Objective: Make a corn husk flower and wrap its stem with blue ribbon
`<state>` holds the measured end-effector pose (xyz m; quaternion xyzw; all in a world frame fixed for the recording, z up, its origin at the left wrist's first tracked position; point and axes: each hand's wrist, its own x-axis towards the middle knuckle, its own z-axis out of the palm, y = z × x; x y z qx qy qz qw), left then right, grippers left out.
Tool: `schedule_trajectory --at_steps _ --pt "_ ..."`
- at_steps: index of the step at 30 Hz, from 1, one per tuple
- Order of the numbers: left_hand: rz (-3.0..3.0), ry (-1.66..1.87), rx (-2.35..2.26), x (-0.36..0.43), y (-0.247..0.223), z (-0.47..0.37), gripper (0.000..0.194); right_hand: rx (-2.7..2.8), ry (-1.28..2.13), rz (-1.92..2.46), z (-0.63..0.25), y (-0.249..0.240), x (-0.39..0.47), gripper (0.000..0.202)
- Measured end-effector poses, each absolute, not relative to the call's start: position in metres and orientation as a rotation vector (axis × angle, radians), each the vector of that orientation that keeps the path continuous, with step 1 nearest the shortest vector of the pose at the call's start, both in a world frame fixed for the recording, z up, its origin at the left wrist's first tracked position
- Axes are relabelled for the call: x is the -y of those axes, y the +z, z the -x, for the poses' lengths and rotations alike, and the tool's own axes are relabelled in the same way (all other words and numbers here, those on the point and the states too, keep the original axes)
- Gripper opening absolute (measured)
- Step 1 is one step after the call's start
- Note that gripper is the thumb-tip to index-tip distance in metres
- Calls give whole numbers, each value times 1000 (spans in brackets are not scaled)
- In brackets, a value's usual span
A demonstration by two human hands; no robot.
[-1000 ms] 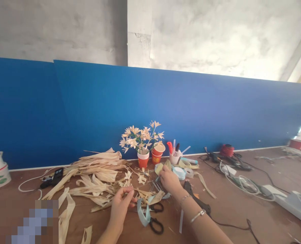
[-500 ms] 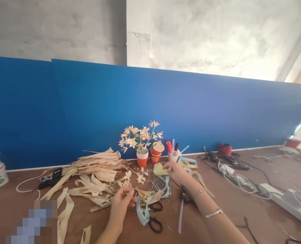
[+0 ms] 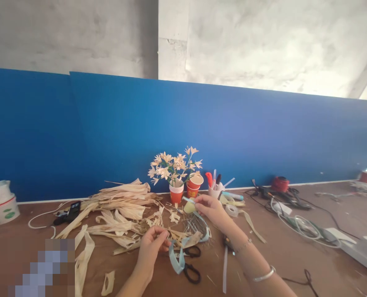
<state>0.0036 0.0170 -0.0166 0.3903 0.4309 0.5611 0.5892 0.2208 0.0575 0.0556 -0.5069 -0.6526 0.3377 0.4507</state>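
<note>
My left hand [image 3: 155, 246] is closed, fingertips pressed together over the dried leaf scraps; what they pinch is too small to name. Just right of it lie black-handled scissors [image 3: 192, 272] with a light blue ribbon [image 3: 177, 263] across them. Farther forward, my right hand [image 3: 209, 208] pinches a small whitish-blue strip [image 3: 188, 199] above a yellow-green piece [image 3: 189, 206]. Behind the hands, pale flowers [image 3: 174, 165] on green stems stand in red paper cups [image 3: 176, 194]. A pile of thin wires [image 3: 193, 224] lies between the hands.
Dried husks [image 3: 124, 202] spread over the brown table [image 3: 158, 284] at left. A pen cup [image 3: 214, 192] and tape roll [image 3: 232, 210] are near my right hand. Cables [image 3: 304, 225] and a power strip [image 3: 361, 255] lie right. A blue partition [image 3: 233, 132] stands behind.
My right hand has lifted slightly from the yellow-green piece, and a small whitish-blue strip now shows at its fingertips. The tape roll has come into sight. My left hand stays nearly where it was.
</note>
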Motion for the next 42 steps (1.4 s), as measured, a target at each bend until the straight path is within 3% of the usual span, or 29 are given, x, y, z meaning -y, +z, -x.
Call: schedule_trajectory --at_steps 8,22,33,42 --pt "-868 1365 -943 -17 -11 -4 29 1737 997 1134 -164 19 -28 16" --pt "-940 1350 -938 -13 -13 -7 26 1537 901 1273 -154 -3 -21 9" --pt "-1045 1341 -980 -15 -17 -8 25 1438 1307 1210 -146 -5 -17 30" --pt "-1024 1327 -952 -14 -16 -8 25 1383 1256 1134 -146 -5 -19 33"
